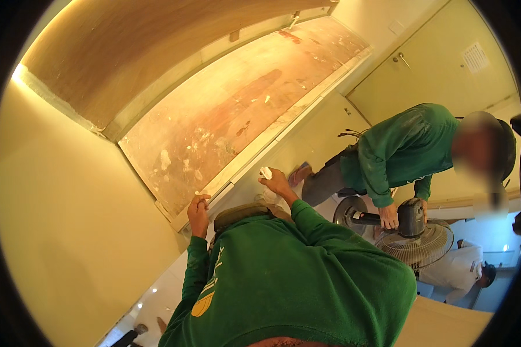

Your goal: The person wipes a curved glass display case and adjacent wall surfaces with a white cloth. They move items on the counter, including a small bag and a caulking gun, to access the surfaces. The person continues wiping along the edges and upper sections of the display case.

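Note:
My right hand (276, 184) is raised against the white frame (255, 151) of a long reddish-brown, stained panel (226, 115) and grips a small white object (265, 172) pressed to that frame. My left hand (198, 209) is further left along the same white edge, with its fingers curled against it near the panel's corner. Whether it holds anything is unclear. Both my sleeves are green, and my green-shirted torso (295, 283) fills the lower middle of the view.
A person in a green shirt (402, 147) bends at the right, both hands on a pedestal fan (414, 234). Another person in white (460, 267) is behind it. Cream cabinet doors (446, 63) lie beyond, and a plain cream wall (69, 220) is on the left.

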`<state>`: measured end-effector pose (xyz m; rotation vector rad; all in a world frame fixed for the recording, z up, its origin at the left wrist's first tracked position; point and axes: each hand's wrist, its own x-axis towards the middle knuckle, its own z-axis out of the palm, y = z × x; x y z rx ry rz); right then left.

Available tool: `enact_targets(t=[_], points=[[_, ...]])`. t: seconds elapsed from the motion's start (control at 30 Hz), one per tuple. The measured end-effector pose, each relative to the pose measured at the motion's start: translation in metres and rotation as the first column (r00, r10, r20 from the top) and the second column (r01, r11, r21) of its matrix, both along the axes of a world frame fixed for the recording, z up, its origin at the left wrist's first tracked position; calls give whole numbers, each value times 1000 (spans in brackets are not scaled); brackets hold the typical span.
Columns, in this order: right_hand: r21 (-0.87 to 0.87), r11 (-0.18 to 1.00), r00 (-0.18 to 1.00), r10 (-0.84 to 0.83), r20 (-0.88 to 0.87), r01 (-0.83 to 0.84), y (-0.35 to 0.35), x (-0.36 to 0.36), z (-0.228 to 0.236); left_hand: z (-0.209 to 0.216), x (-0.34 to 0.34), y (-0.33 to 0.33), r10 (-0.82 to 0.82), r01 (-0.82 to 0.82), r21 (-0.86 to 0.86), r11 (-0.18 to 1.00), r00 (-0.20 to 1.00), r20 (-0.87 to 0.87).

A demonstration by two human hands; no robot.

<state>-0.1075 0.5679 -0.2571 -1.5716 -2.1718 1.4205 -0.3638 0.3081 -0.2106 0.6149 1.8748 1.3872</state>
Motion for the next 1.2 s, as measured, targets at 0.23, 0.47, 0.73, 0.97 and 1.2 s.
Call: enact_targets(t=[0.23, 0.47, 0.73, 0.97, 1.2], points=[[-75, 991, 994, -112, 6, 112, 18, 3, 10, 23, 1, 13, -176, 13, -278, 960, 802, -571], [53, 950, 951, -307, -22, 308, 38, 28, -8, 13, 3, 4, -320, 71, -404, 912, 738, -594], [-12, 612, 612, -791, -1, 791, 102, 89, -54, 7, 13, 21, -254, -59, -464, 884, 773, -581], [47, 597, 598, -801, -9, 801, 236, 156, -61, -18, 10, 37, -202, -105, -463, 880, 799, -566], [290, 649, 698, -708, -109, 703, 495, 203, -34, -6, 42, 83, -80, -320, -594, 738, 833, -547]])
